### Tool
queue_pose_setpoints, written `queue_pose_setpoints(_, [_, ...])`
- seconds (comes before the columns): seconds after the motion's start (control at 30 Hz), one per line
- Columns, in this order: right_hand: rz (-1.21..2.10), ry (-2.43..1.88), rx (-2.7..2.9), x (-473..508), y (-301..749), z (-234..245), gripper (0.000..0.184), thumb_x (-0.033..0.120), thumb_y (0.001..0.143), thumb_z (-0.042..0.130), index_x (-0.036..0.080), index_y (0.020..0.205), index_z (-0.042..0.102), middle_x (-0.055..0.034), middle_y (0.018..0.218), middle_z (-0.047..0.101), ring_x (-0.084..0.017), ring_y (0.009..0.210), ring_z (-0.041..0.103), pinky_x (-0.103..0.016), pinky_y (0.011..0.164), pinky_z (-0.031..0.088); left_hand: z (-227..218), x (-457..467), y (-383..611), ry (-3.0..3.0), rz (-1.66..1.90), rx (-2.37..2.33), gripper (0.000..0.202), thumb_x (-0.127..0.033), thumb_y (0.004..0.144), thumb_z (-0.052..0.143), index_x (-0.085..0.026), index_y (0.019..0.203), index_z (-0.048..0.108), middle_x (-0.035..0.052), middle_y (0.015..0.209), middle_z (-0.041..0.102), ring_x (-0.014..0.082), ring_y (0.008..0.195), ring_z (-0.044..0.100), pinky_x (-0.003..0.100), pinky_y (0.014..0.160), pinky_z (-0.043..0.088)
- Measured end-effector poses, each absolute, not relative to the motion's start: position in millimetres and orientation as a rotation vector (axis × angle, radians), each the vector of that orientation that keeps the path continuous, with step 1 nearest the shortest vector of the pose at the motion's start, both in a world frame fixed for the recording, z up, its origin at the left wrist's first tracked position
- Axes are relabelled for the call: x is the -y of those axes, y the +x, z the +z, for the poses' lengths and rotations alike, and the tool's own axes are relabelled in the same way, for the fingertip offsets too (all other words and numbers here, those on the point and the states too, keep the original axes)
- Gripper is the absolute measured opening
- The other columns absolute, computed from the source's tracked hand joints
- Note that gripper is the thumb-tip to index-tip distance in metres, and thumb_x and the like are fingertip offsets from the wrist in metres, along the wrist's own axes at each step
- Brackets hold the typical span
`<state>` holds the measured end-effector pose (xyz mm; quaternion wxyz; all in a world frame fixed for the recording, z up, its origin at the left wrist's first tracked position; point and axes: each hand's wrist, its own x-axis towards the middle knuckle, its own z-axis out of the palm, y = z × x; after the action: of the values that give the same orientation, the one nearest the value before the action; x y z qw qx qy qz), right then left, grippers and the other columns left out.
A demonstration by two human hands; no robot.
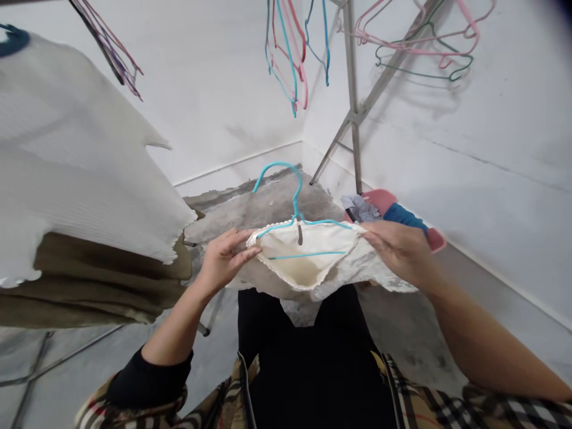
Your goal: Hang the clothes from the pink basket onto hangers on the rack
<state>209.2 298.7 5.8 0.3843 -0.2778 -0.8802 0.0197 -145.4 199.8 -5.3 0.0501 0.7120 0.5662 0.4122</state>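
A cream-white garment point(370, 267) with a scalloped neckline hangs from a light-blue hanger point(297, 199) in front of me. The hanger's hook stands up out of the neck opening, and its lower bar shows inside. At the neckline's left end, my left hand point(227, 253) pinches the edge between thumb and fingers. My right hand point(397, 247) is closed on the opposite shoulder of the same garment, its fingertips partly hidden. A dark label sits inside the back of the neck. Folds below the neckline hang over my lap.
White knitwear point(89, 137) hangs at left above an olive-brown cloth point(111, 277). Several empty hangers point(288, 56) dangle at the back, and pink and green ones point(424, 50) at upper right. A metal rack frame point(354, 113) stands near the corner. Behind my right hand, a pink basket point(379, 199) holds clothes.
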Motion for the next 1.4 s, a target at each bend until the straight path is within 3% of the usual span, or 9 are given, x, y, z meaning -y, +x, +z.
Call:
queue_pose_setpoints(0.23, [0.096, -0.897, 2.073, -295.4, 226.4, 23.0, 0.023, 0.031, 0.095, 0.051, 0.022, 0.096, 0.073, -0.0052, 0.086, 0.076, -0.022, 0.074, 0.072, -0.031, 0.068, 0.057, -24.3, -202.1, -190.9, 1.984, 1.271, -2.117, 0.033, -0.044, 0.085, 0.065, -0.020, 0.106, 0.073, 0.0007, 0.078, 0.061, 0.0103, 0.064, 0.052, 0.022, 0.062, 0.044])
queue_pose_setpoints(0.37, [0.099, -0.854, 2.071, -295.0, 217.5, 21.5, 0.022, 0.032, 0.095, 0.053, 0.025, 0.099, 0.073, -0.0026, 0.089, 0.076, -0.023, 0.076, 0.073, -0.032, 0.068, 0.058, -27.0, -206.2, -173.3, 2.069, 1.401, -2.138, 0.036, -0.043, 0.086, 0.064, -0.021, 0.114, 0.069, 0.0081, 0.107, 0.065, 0.0192, 0.099, 0.060, 0.032, 0.087, 0.049])
queue_pose_setpoints(0.43, [0.091, -0.828, 2.088, -295.5, 213.0, 19.3, 0.022, 0.031, 0.095, 0.052, 0.027, 0.102, 0.072, -0.0012, 0.093, 0.076, -0.022, 0.079, 0.073, -0.032, 0.071, 0.058, -22.0, -208.7, -160.2, 2.118, 1.473, -2.165, 0.032, -0.041, 0.088, 0.063, -0.022, 0.111, 0.071, 0.0090, 0.109, 0.064, 0.0211, 0.104, 0.058, 0.036, 0.092, 0.047])
queue_pose_setpoints(0.6, [0.054, -0.777, 2.116, -293.3, 209.1, 14.6, 0.021, 0.028, 0.095, 0.054, 0.026, 0.104, 0.072, -0.0010, 0.096, 0.076, -0.020, 0.082, 0.073, -0.028, 0.075, 0.057, -10.4, -213.5, -146.5, 2.061, 1.400, -2.078, 0.023, -0.041, 0.086, 0.066, -0.021, 0.088, 0.075, 0.0039, 0.079, 0.064, 0.0170, 0.076, 0.057, 0.033, 0.076, 0.046])
queue_pose_setpoints(0.73, [0.052, -0.747, 2.151, -289.8, 207.8, 13.0, 0.020, 0.026, 0.094, 0.054, 0.024, 0.105, 0.071, -0.0015, 0.095, 0.077, -0.018, 0.081, 0.073, -0.026, 0.076, 0.056, -10.9, -214.1, -146.1, 1.948, 1.467, -1.900, 0.019, -0.036, 0.087, 0.065, -0.022, 0.094, 0.076, 0.0044, 0.084, 0.066, 0.0164, 0.080, 0.060, 0.031, 0.074, 0.047])
queue_pose_setpoints(0.87, [0.066, -0.748, 2.187, -287.9, 204.9, 13.2, 0.021, 0.026, 0.095, 0.053, 0.023, 0.104, 0.071, -0.0021, 0.094, 0.077, -0.018, 0.081, 0.073, -0.025, 0.075, 0.056, -13.0, -212.7, -142.9, 2.230, 1.514, -2.216, 0.015, -0.026, 0.088, 0.065, -0.029, 0.095, 0.077, 0.0036, 0.081, 0.065, 0.0158, 0.077, 0.056, 0.033, 0.076, 0.043])
queue_pose_setpoints(1.07, [0.055, -0.884, 2.118, -289.9, 200.5, 9.9, 0.023, 0.031, 0.095, 0.052, 0.021, 0.101, 0.073, -0.0038, 0.092, 0.077, -0.019, 0.079, 0.073, -0.026, 0.070, 0.056, -27.3, -205.8, -128.9, 2.581, 1.737, -2.017, 0.032, -0.011, 0.091, 0.055, -0.029, 0.112, 0.070, 0.0044, 0.097, 0.067, 0.0130, 0.082, 0.059, 0.027, 0.073, 0.048])
queue_pose_setpoints(1.23, [0.143, -0.976, 2.068, -285.9, 180.3, -0.8, 0.029, 0.038, 0.096, 0.051, 0.020, 0.103, 0.072, -0.0053, 0.094, 0.076, -0.021, 0.080, 0.073, -0.030, 0.068, 0.054, -36.2, -198.4, -71.4, 2.402, 1.664, -1.586, 0.033, -0.020, 0.092, 0.058, -0.026, 0.124, 0.061, 0.0100, 0.118, 0.064, 0.0179, 0.104, 0.063, 0.031, 0.085, 0.055])
queue_pose_setpoints(1.4, [0.409, -1.021, 2.053, -266.6, 144.7, -16.5, 0.040, 0.040, 0.097, 0.046, 0.019, 0.128, 0.061, -0.0062, 0.095, 0.075, -0.021, 0.079, 0.071, -0.032, 0.069, 0.054, -25.1, -201.7, -14.5, 1.660, 1.355, -1.271, 0.043, -0.043, 0.091, 0.057, -0.018, 0.127, 0.052, 0.0127, 0.118, 0.062, 0.0206, 0.102, 0.061, 0.036, 0.088, 0.054])
